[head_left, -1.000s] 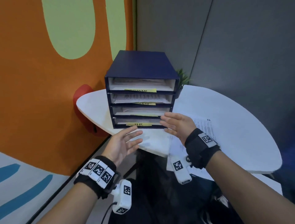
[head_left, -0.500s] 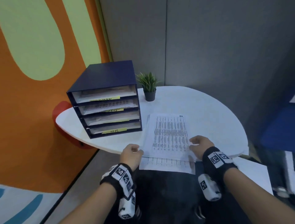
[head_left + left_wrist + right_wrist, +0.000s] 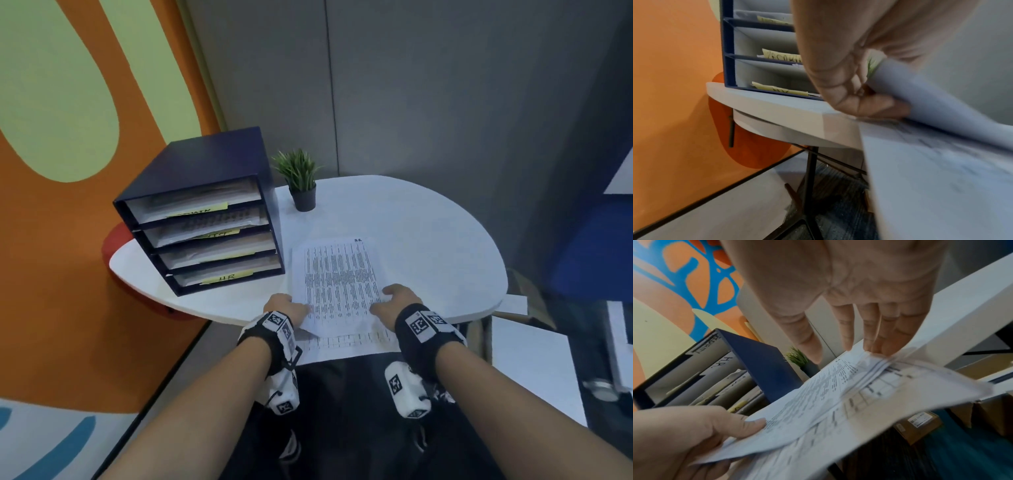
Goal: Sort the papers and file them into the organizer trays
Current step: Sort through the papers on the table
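A printed top sheet [image 3: 337, 281] lies on a stack of papers whose lower gridded sheet [image 3: 342, 346] hangs over the white table's [image 3: 428, 233] near edge. My left hand [image 3: 287, 306] pinches the top sheet's left edge, thumb on top; in the left wrist view the curled fingers [image 3: 855, 97] lift the bending sheet [image 3: 941, 113]. My right hand [image 3: 394, 301] is at the stack's right edge; its straight fingertips [image 3: 875, 345] touch the fanned papers [image 3: 818, 410], thumb held clear above. The dark blue organizer [image 3: 202, 219] stands to the left, with several trays holding papers and yellow labels.
A small potted plant [image 3: 301, 181] stands behind the papers, right of the organizer. An orange and green wall is close on the left, grey panels are behind. Another white surface [image 3: 534, 370] sits low at the right, a blue seat [image 3: 589, 246] beyond it.
Both hands left the organizer's front and came to the papers at the table's near edge. Since half a second ago the left hand has taken hold of the top sheet's edge, which now curls up.
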`<move>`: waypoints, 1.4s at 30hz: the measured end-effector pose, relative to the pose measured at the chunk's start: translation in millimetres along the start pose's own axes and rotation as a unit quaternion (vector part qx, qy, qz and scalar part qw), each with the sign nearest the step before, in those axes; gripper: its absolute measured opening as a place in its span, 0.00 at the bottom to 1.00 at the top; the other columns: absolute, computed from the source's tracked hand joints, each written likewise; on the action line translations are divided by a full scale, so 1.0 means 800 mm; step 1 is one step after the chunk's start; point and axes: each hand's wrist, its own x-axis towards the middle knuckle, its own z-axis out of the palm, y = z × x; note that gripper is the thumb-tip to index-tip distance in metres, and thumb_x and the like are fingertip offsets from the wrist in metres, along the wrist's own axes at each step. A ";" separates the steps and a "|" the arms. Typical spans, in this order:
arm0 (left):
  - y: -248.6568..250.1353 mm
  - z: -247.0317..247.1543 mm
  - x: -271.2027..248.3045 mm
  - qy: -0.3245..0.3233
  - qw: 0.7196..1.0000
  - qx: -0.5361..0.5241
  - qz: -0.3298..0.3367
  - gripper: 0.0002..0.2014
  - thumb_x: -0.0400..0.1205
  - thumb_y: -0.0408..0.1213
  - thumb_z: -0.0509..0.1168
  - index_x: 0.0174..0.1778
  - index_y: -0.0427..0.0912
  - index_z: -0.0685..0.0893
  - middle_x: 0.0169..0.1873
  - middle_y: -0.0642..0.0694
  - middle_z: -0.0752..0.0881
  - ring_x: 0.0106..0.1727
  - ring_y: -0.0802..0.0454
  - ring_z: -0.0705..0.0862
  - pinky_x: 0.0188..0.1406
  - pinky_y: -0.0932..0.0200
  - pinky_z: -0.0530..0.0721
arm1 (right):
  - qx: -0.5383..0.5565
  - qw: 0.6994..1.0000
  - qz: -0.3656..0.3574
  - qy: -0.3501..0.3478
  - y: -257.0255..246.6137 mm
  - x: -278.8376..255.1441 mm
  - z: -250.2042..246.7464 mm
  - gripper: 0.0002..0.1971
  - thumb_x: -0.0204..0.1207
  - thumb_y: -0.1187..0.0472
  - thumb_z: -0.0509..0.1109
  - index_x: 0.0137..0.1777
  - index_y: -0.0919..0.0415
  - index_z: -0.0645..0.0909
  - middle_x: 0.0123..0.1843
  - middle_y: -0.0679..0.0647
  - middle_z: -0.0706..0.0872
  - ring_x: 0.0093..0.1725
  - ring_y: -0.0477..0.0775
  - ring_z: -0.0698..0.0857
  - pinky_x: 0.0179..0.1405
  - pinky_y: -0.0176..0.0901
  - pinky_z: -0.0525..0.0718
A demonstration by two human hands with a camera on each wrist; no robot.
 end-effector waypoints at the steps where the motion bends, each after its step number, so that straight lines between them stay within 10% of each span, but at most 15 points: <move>1: 0.002 -0.002 0.000 -0.006 1.000 -0.003 0.007 0.12 0.75 0.41 0.73 0.45 0.35 0.85 0.46 0.38 0.88 0.46 0.42 0.86 0.49 0.52 0.86 | 0.014 1.000 0.001 0.007 -0.001 0.003 0.000 0.29 0.75 0.57 0.70 0.77 0.57 0.70 0.70 0.58 0.79 0.62 0.59 0.82 0.56 0.43 0.80; 4: 0.011 -0.004 -0.005 -0.016 1.000 -0.011 0.024 0.22 0.79 0.40 0.70 0.65 0.29 0.81 0.62 0.35 0.85 0.62 0.37 0.84 0.59 0.53 0.82 | 0.011 0.999 -0.012 0.040 -0.005 0.004 0.001 0.30 0.73 0.56 0.70 0.76 0.56 0.69 0.67 0.58 0.80 0.59 0.59 0.83 0.54 0.44 0.83; 12: 0.028 -0.037 -0.026 -0.027 0.996 -0.046 0.070 0.18 0.81 0.39 0.67 0.62 0.29 0.83 0.46 0.38 0.84 0.51 0.40 0.85 0.59 0.47 0.83 | 0.120 0.991 0.030 0.051 -0.012 0.010 -0.009 0.33 0.81 0.48 0.63 0.81 0.63 0.59 0.76 0.64 0.72 0.70 0.66 0.77 0.59 0.49 0.76; 16: 0.018 -0.063 -0.033 -0.047 0.996 -0.026 0.067 0.17 0.88 0.45 0.58 0.62 0.35 0.81 0.49 0.44 0.82 0.46 0.49 0.82 0.40 0.60 0.81 | 0.194 0.980 0.001 0.032 -0.018 0.010 -0.014 0.33 0.83 0.47 0.60 0.82 0.63 0.59 0.82 0.60 0.66 0.78 0.62 0.68 0.74 0.52 0.67; 18: 0.006 -0.071 -0.032 -0.066 0.993 -0.030 0.092 0.17 0.86 0.47 0.61 0.64 0.39 0.83 0.55 0.48 0.85 0.53 0.49 0.84 0.50 0.59 0.83 | 0.216 0.976 -0.012 0.018 -0.025 0.004 -0.013 0.33 0.84 0.48 0.58 0.83 0.64 0.57 0.84 0.58 0.62 0.81 0.61 0.64 0.78 0.51 0.62; 22: -0.009 -0.072 -0.027 -0.071 0.988 -0.117 0.078 0.14 0.83 0.42 0.67 0.62 0.42 0.85 0.62 0.45 0.87 0.61 0.44 0.85 0.68 0.44 0.80 | 0.209 0.977 -0.044 0.010 -0.031 -0.007 -0.008 0.25 0.88 0.56 0.55 0.81 0.67 0.61 0.81 0.59 0.67 0.79 0.60 0.67 0.75 0.46 0.65; 36: 0.012 -0.074 -0.028 -0.052 0.985 -0.142 0.079 0.03 0.81 0.39 0.70 0.45 0.45 0.86 0.48 0.46 0.91 0.47 0.49 0.89 0.43 0.57 0.87 | 0.193 0.980 -0.029 0.033 -0.030 -0.013 -0.015 0.25 0.86 0.60 0.60 0.80 0.67 0.64 0.78 0.60 0.71 0.75 0.62 0.72 0.69 0.45 0.71; 42: 0.001 -0.078 -0.035 -0.116 0.984 -0.123 0.055 0.10 0.74 0.36 0.76 0.49 0.43 0.86 0.50 0.44 0.92 0.49 0.49 0.91 0.54 0.51 0.89 | 0.110 0.993 0.028 -0.022 -0.024 -0.004 -0.013 0.31 0.82 0.64 0.63 0.82 0.66 0.58 0.78 0.63 0.71 0.72 0.65 0.75 0.66 0.47 0.75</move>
